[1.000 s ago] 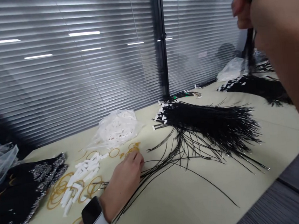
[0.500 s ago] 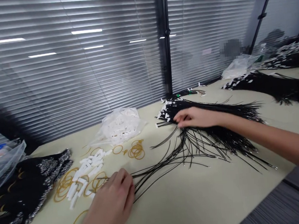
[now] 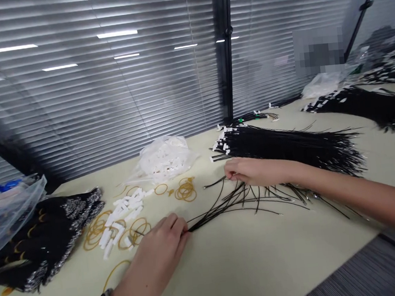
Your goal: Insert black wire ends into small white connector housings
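My left hand (image 3: 164,243), with a dark watch at the wrist, is closed round the left ends of several thin black wires (image 3: 220,210) at the front of the table. Those wires fan out to the right. My right hand (image 3: 242,169) has its fingers pinched together over the wires' upper part, seemingly on a black wire whose end points left. Behind it lies a thick bundle of black wires (image 3: 280,143) with white connectors (image 3: 220,141) at its left end. White tubular pieces (image 3: 131,204) and yellow rubber bands (image 3: 185,190) lie left of the wires.
A clear bag of white parts (image 3: 165,157) stands near the blinds. At the far left, a plastic bag (image 3: 19,209) overlaps black wire bundles (image 3: 53,234). More black wires (image 3: 370,105) lie at the right. The table's front edge is at lower right.
My right hand has moved down and slightly left, off the thick bundle's edge, and its fingers have closed. My left hand still grips the wires. The view has shifted slightly.
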The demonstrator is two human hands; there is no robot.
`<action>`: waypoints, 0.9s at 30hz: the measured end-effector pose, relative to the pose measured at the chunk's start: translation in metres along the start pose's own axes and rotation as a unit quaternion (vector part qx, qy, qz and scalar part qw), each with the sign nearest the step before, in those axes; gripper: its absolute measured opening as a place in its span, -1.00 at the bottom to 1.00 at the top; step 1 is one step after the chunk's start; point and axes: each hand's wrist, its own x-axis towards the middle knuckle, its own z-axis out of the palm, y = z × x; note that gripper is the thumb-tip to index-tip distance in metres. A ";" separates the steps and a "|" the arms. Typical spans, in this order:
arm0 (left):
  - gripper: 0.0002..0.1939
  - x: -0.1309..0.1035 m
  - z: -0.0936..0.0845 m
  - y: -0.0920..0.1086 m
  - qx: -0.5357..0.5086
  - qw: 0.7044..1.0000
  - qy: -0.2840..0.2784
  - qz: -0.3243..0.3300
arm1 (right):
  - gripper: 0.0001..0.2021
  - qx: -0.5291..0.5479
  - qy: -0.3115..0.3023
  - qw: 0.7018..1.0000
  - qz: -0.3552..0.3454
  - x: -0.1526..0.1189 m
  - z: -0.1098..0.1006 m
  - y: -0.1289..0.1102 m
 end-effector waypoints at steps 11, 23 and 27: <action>-0.82 -0.003 0.007 -0.001 -0.010 0.999 0.042 -0.008 | -0.80 -0.071 0.047 0.996 -0.015 0.013 0.016 -0.028; -0.77 -0.005 0.004 0.004 -0.070 0.997 -0.022 0.000 | -0.69 -0.104 0.049 0.960 0.256 0.003 -0.013 0.032; -0.81 -0.010 0.005 0.003 -0.089 0.995 -0.037 0.007 | -0.69 -0.144 0.068 0.911 0.380 0.019 0.006 0.059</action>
